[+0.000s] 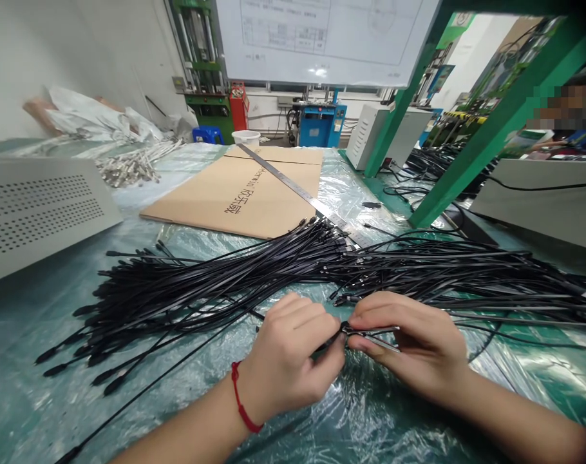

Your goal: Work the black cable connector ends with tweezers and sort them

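Note:
My left hand [300,351], with a red cord round the wrist, is closed on the end of a black cable [143,381] that trails to the lower left. In my right hand [413,338], pinched between thumb and fingers, is a small silver nail clipper [382,341]. Its jaws meet the cable end just in front of my left fingertips; whether they bite into it I cannot tell. Behind my hands lies a thick bundle of black cables [216,274] with moulded ends. A second pile of black cables [433,267] stretches off to the right.
A flat cardboard sheet [201,193] and a long steel ruler [283,177] lie beyond the cables. Grey metal boxes [46,206] [544,200] flank the plastic-covered table. A green post [486,142] rises at right, with another person [563,109] behind it.

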Demonstrator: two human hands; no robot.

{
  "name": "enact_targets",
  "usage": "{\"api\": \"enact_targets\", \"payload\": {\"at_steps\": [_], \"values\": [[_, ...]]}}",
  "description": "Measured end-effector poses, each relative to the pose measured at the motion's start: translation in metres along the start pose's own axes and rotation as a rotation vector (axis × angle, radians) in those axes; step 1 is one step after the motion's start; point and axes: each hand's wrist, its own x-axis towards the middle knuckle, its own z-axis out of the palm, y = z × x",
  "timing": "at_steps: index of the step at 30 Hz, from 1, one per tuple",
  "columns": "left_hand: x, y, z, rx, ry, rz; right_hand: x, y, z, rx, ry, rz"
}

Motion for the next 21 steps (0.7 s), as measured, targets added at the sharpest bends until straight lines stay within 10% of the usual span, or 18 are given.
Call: {"api": "enact_targets", "payload": {"at_steps": [7,13,21], "values": [[0.001,0.000,0.000,-0.030,0.045,0.041,0.003,0.006,0.000,0.129,0.192,0.320],[-0.001,-0.002,-0.002,-0.007,0.051,0.032,0.008,0.015,0.010,0.771,-0.064,0.866],[0.000,0.000,-0.002,0.048,0.050,-0.009,0.008,0.017,0.013,0.852,0.122,0.894]]}}
